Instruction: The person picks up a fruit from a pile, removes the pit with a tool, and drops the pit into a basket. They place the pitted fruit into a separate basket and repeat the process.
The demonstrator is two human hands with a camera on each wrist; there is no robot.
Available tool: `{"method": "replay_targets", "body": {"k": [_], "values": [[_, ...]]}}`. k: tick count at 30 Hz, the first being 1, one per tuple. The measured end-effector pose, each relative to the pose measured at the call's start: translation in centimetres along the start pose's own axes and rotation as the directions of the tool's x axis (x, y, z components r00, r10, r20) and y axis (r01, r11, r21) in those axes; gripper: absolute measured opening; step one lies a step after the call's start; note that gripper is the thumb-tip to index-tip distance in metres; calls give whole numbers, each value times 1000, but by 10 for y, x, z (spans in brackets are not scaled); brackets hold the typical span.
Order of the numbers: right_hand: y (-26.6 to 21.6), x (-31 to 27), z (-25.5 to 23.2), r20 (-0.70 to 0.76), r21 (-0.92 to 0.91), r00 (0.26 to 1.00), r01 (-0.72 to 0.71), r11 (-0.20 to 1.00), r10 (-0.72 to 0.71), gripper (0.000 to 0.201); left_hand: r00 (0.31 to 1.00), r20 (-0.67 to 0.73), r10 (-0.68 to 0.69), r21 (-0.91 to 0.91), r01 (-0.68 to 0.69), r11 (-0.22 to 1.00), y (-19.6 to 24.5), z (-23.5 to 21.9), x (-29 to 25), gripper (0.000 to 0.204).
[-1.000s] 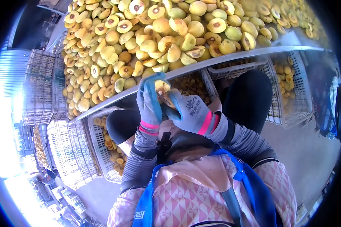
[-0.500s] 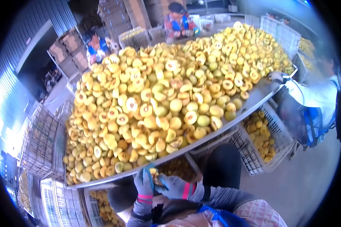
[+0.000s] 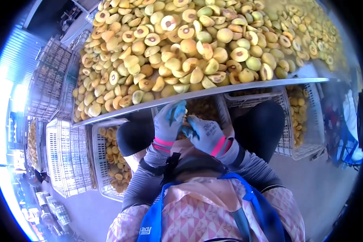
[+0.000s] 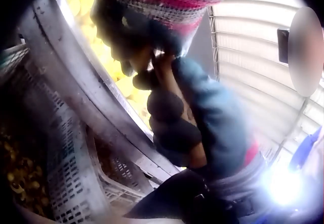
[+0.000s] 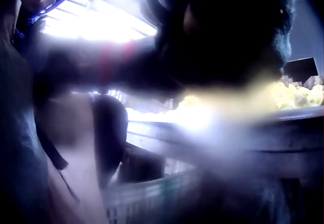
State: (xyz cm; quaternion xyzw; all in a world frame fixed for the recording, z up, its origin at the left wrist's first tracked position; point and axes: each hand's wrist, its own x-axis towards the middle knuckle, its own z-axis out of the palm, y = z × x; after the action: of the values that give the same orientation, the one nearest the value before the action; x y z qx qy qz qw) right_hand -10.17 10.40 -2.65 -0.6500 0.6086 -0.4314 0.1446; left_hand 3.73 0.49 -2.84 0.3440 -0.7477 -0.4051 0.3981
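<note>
Both hands wear grey gloves with blue palms and pink cuff bands, and meet just in front of the metal table edge. The left hand (image 3: 169, 123) has curled fingers round a small fruit piece (image 3: 185, 119), mostly hidden between the gloves. From the other side the right hand (image 3: 205, 134) grips it, thumb and fingers bent inward. A brownish part of the fruit (image 4: 174, 85) shows between gloved fingers in the left wrist view. The right wrist view is dark and blurred, so the fruit cannot be made out there. Beyond the hands lies a pile of halved yellow fruit (image 3: 173, 63).
The table's metal rim (image 3: 246, 87) runs across in front of the knees. Crates of fruit stand below it, one on the left (image 3: 97, 161) and one on the right (image 3: 316, 117). Stacked white crates (image 3: 68, 157) are farther left. Someone in white and blue (image 3: 351, 133) is at the far right.
The head view tilted up over the table and the people behind it, then back down. Both hands stay together at the rim; the left fingers are bent further over the fruit than a second ago.
</note>
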Motion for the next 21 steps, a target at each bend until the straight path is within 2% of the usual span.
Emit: {"method": "replay_targets", "body": {"k": [1, 2, 3, 4, 6, 8, 9, 10, 11, 12, 14, 15, 16, 17, 18, 19, 20, 21], "values": [[2, 2, -3, 29, 32, 1000, 8, 999, -9, 20, 990, 103, -98, -118, 110, 987, 23, -3, 4, 35], [3, 4, -6, 62, 63, 998, 14, 998, -18, 21, 989, 99, -109, -111, 120, 987, 22, -7, 6, 35], [2, 7, -10, 82, 143, 997, 2, 990, -13, 20, 984, 178, -25, -38, 33, 999, 21, -10, 11, 36], [8, 8, -7, 86, 149, 996, 0, 989, -13, 20, 963, 265, 55, 26, -65, 998, 19, -13, 15, 37], [21, 8, 2, 118, 408, 993, -61, 911, 13, 19, 950, 307, 55, 36, -70, 997, 14, -14, 16, 39], [17, 13, -9, 134, 437, 991, -86, 895, 29, 21, 972, 233, 2, -253, 58, 966, 13, -4, 13, 38], [14, 14, -13, 162, 480, 985, -134, 867, 62, 22, 972, 193, -138, -324, 196, 926, 14, 2, 10, 42], [14, 12, -13, 191, 522, 977, -186, 832, 99, 23, 934, 150, -326, -357, 358, 863, 8, 4, 6, 43], [20, 10, -12, 402, 693, 896, -431, 577, 187, 25, 885, 96, -456, -453, 446, 771, 11, 1, 11, 45], [21, 5, -16, 412, 689, 890, -446, 571, 198, 25, 815, 47, -577, -549, 504, 667, 14, -6, 19, 49], [13, 14, -27, 235, 503, 963, -234, 832, 128, 25, 889, -276, -366, -310, 278, 909, -19, -19, 18, 51], [14, 12, -25, 152, 267, 985, -123, 956, 85, 31, 876, -251, -412, -273, 345, 898, -21, -40, 8, 52], [17, 9, -22, 152, 282, 985, -120, 952, 79, 31, 816, -306, -490, -334, 390, 858, -9, -58, 8, 51], [20, 4, -19, 181, 100, 980, -108, 989, 89, 39, 848, -327, -416, -201, 368, 908, 5, -79, 3, 51], [23, -1, -16, 205, -87, 973, -89, 992, 105, 47, 764, -359, -536, -298, 450, 842, 35, -97, 7, 51], [25, -3, -15, 240, -105, 966, -68, 992, 92, 45, 845, -331, -419, -214, 366, 906, 32, -129, -1, 46], [22, -2, -15, 239, -94, 967, -64, 994, 85, 45, 976, -205, -77, 355, 148, 923, 24, -167, -5, 39], [18, 0, -19, 311, -136, 944, -74, 988, 113, 38, 978, -193, -81, 267, 131, 955, -13, -206, -18, 34]]}}
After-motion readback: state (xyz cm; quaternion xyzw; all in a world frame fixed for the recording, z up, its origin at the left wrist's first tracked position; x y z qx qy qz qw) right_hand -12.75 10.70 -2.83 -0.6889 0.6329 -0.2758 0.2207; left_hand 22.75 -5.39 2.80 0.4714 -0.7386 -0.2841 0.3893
